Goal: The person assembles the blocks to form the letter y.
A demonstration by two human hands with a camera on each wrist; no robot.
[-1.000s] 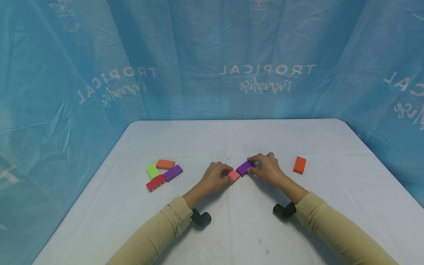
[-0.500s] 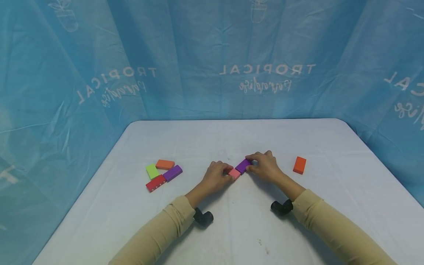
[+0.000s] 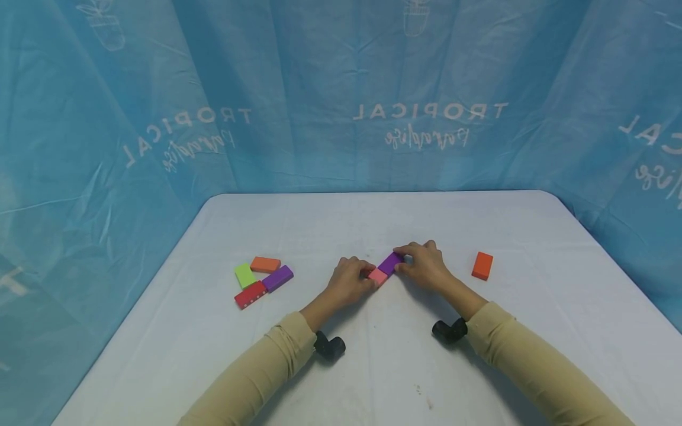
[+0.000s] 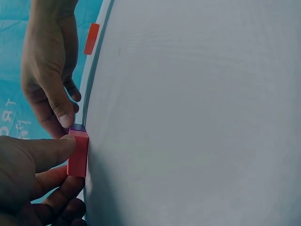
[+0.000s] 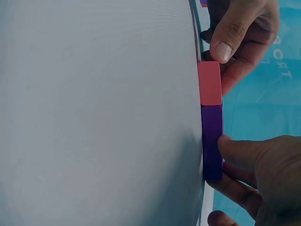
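In the head view, my left hand [image 3: 348, 283] pinches a pink block [image 3: 378, 277] between thumb and fingers at the middle of the table. My right hand [image 3: 424, 266] pinches a purple block [image 3: 391, 263] the same way. Both blocks lie end to end in one slanting row, the purple one farther back. Seen from the right wrist, the pink block [image 5: 209, 83] meets the purple block [image 5: 212, 141] in a straight line. The left wrist view shows my left thumb on one side of the pink block [image 4: 78, 155], with its fingers at the near end.
On the left of the white table [image 3: 373, 361] lie a lime green block [image 3: 245, 276], an orange block [image 3: 265, 264], another purple block [image 3: 278, 278] and a red block with white dots [image 3: 250, 294]. An orange-red block [image 3: 482, 265] lies to the right. Blue curtains surround the table.
The purple block has moved slightly left and back and turned into line with the pink block. The pink block has shifted slightly back and right. Both hands keep their pinch.
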